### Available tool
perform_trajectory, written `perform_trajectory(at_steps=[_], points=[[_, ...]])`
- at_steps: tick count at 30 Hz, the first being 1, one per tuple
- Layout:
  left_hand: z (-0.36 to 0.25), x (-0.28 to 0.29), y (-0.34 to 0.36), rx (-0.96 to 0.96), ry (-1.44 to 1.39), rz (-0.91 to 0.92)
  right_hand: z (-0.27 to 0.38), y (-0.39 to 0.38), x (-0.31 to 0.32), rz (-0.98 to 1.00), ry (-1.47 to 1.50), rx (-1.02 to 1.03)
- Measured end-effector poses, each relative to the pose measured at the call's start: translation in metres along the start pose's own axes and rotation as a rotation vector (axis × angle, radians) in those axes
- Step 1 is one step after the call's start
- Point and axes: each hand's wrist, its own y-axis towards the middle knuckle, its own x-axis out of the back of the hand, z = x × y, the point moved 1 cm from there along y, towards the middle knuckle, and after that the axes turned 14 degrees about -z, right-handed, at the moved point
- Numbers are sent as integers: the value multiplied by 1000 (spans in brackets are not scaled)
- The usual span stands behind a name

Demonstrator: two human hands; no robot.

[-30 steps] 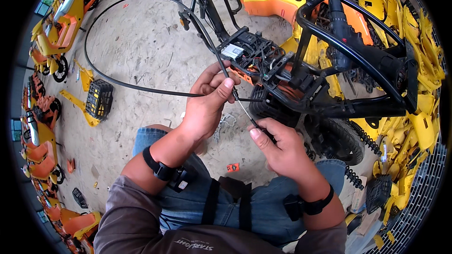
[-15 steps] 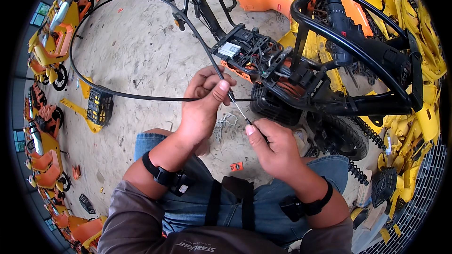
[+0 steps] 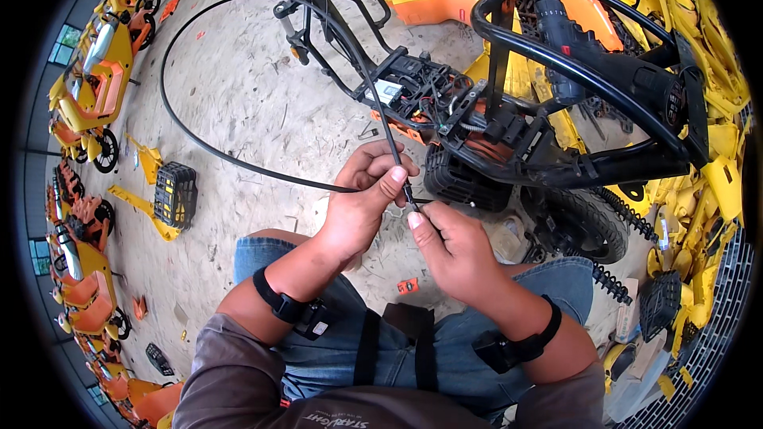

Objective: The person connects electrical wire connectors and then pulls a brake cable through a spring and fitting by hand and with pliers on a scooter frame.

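Observation:
A long black control cable (image 3: 210, 148) makes a wide loop out to the left and comes back to my hands. My left hand (image 3: 362, 214) grips it between thumb and fingers. Just below those fingertips, my right hand (image 3: 457, 250) pinches the cable's end, where a dark end fitting (image 3: 408, 191) shows between the two hands. The very tip is hidden by my right fingers. Right beyond my hands stands a stripped black scooter frame (image 3: 588, 71), with exposed wiring and a silver box (image 3: 388, 92) in its middle.
A black cordless drill (image 3: 560, 40) rests within the frame's rear tubes. Yellow panels (image 3: 719, 183) are heaped along the right, beside a black wheel (image 3: 580, 226). A black basket (image 3: 175, 195) lies on the floor at left, and parked yellow-orange scooters (image 3: 87, 95) line the far left.
My hands have come closer together. The bare metal wire that showed between them is out of sight, and the dark fitting shows there now. The cable loop has become narrower.

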Motion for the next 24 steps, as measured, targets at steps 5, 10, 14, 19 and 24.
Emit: perform_trajectory(at_steps=[5,10,14,19,24], points=[[-5,-1,3,-40,52,18,-13,0,-1,26,30,84],[-2,1,5,-65,58,-12,-22,3,-5,63,37,98],[-3,2,10,-74,50,-58,-18,2,-1,166,51,-43],[-6,8,18,-47,-22,-106,-17,2,-1,169,20,43],[-17,15,31,-32,-73,-189,-7,3,7,303,-33,67]])
